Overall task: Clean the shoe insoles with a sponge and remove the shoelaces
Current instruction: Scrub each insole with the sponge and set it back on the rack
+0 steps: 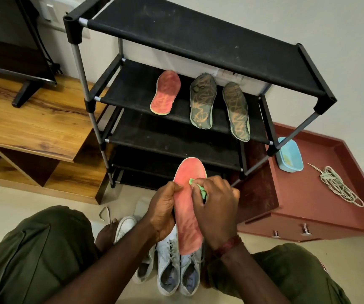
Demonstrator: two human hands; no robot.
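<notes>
Red insole (188, 170) is held above the white shoes (169, 260), long axis near to far, toe end pointing far toward the shoe rack (198, 40). Left hand (163, 212) grips its left edge, fingers curled. Right hand (217, 207) pinches a green sponge (203, 194) against its upper face. Loose shoelaces (338, 187) lie on the right counter (308, 205).

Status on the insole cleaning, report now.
Left hand grips red insole. Right hand presses sponge on it. Three more insoles on rack. Nothing blocking.

In left hand (163, 213), red insole (187, 220); in right hand (217, 205), green sponge (203, 194) against its surface.
</notes>
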